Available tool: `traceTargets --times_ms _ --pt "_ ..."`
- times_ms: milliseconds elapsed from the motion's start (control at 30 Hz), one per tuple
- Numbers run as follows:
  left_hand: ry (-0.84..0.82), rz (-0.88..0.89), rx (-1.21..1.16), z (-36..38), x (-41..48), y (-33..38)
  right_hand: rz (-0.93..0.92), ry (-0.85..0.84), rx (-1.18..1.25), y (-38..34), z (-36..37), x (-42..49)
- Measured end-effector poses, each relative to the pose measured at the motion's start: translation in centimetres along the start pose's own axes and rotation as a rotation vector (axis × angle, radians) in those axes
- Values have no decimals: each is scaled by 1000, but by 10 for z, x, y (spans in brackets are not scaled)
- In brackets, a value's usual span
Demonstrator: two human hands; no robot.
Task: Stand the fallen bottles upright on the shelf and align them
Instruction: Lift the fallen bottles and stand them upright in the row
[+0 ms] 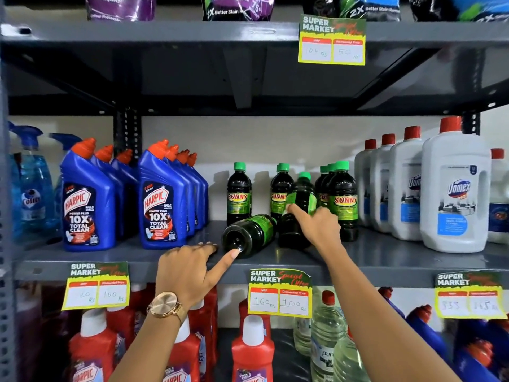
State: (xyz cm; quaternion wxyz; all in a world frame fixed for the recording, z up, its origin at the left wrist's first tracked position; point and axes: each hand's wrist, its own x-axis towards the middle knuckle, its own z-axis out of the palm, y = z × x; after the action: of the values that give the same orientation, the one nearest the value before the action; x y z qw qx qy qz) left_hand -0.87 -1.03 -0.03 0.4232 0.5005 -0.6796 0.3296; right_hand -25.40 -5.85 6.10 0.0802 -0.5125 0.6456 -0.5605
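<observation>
Dark Sunny bottles with green caps stand on the grey middle shelf [385, 260]. One fallen bottle [252, 232] lies on its side, base toward me. My left hand [190, 267] rests beside that base, thumb touching it, fingers spread. A second bottle [298, 213] leans slightly, nearly upright; my right hand [319, 227] grips its lower body, index finger on the label. Upright Sunny bottles stand behind at the left [239, 194], in the middle [281, 188] and at the right [343, 201].
Blue Harpic bottles [162, 197] crowd the shelf's left; white Domex jugs [454, 194] fill its right. Price tags [279, 293] hang on the shelf edge. Red bottles and clear bottles stand on the shelf below. The upper shelf [248, 34] hangs overhead.
</observation>
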Motion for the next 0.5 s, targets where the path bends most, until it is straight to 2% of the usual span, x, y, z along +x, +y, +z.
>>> traceTargets --times_ms 100,200,500 --pt "8 0 -13 1 0 -1 -116 -44 -62 -7 3 2" --pt "7 -11 -17 0 0 0 -146 -123 -38 -11 9 7" --pt "25 -6 -6 -2 -1 3 83 -359 267 -7 20 24"
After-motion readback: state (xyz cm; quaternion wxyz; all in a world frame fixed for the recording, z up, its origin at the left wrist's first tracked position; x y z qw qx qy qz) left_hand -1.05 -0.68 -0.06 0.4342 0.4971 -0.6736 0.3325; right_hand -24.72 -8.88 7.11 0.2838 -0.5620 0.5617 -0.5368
